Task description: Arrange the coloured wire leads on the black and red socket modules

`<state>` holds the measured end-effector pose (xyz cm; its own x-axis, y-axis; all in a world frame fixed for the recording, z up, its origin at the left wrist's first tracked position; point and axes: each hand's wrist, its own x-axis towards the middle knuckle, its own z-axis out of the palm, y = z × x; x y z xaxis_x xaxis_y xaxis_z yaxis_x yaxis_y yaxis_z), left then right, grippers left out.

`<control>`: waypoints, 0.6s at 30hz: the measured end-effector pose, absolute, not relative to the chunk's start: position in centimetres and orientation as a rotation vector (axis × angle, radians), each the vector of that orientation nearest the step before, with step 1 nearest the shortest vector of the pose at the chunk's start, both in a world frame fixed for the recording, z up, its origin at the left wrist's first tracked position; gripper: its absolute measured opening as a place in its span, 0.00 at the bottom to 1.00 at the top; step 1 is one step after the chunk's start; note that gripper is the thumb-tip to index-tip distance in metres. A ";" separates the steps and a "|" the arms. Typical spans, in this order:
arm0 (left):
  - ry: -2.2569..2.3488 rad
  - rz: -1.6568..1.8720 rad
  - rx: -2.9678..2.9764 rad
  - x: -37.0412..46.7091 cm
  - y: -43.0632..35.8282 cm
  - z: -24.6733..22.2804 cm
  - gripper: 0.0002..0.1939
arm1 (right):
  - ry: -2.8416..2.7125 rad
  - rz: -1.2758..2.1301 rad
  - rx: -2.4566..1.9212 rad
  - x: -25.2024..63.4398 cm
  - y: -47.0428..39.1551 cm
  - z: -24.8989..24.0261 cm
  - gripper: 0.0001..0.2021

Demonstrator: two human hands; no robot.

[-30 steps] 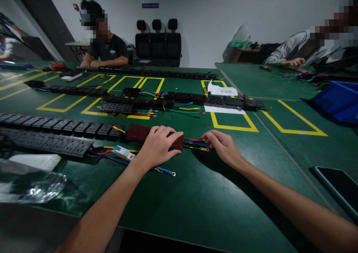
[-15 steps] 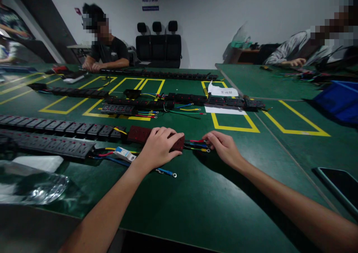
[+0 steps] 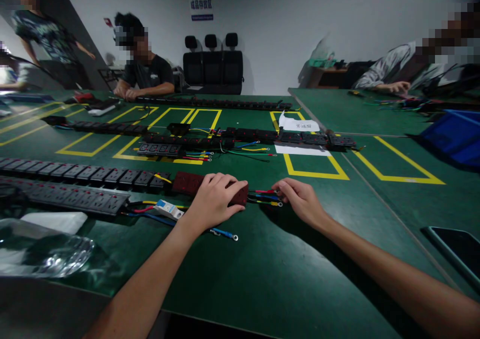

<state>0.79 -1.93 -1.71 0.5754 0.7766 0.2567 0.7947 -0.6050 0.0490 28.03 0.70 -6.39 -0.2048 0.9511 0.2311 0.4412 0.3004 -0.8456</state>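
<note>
My left hand (image 3: pixel 219 196) lies over a dark red socket block (image 3: pixel 183 183), its fingers and thumb closed around the right part. Several short wires with ring terminals (image 3: pixel 264 193) come out of the block's right end. At their tips, my right hand (image 3: pixel 302 196) pinches the red and blue ones between thumb and fingers. A yellow-green wire (image 3: pixel 268 203) lies free just below them. To the left, a long black socket strip (image 3: pixel 93 171) reaches up to the red block. Under my left wrist passes a blue wire (image 3: pixel 225 234) with a ring terminal.
A second black socket strip (image 3: pixel 75 196) with a white circuit breaker (image 3: pixel 168 209) lies nearer me. A clear plastic bottle (image 3: pixel 45 249) is at the left, a phone (image 3: pixel 455 254) at the right. Further socket strips (image 3: pixel 255 135) lie beyond. Co-workers sit across the green table (image 3: pixel 300 279).
My hands keep nearly the same hold and place. The view has shifted slightly. At the far left, a standing person has come further into view.
</note>
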 end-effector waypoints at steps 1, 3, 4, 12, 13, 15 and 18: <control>-1.363 -0.388 -2.723 0.8 -1.9 -1.7 0.33 | -1.792 0.824 -1.255 28.0 0.7 -6.4 0.20; -1.367 -0.384 -2.723 0.8 -1.9 -1.7 0.33 | -1.799 0.818 -1.257 28.1 0.7 -6.5 0.20; -1.368 -0.381 -2.723 0.8 -2.0 -1.7 0.33 | -1.801 0.816 -1.257 28.1 0.7 -6.5 0.20; -1.371 -0.384 -2.726 0.8 -1.9 -1.7 0.33 | -1.794 0.826 -1.253 28.0 0.7 -6.3 0.19; -1.371 -0.383 -2.727 0.8 -1.9 -1.7 0.33 | -1.794 0.825 -1.254 28.0 0.7 -6.3 0.19; -1.373 -0.379 -2.728 0.8 -2.0 -1.7 0.33 | -1.789 0.825 -1.258 27.9 0.7 -6.3 0.19; -1.377 -0.375 -2.727 0.8 -2.0 -1.6 0.33 | -1.794 0.821 -1.267 27.9 0.7 -6.3 0.20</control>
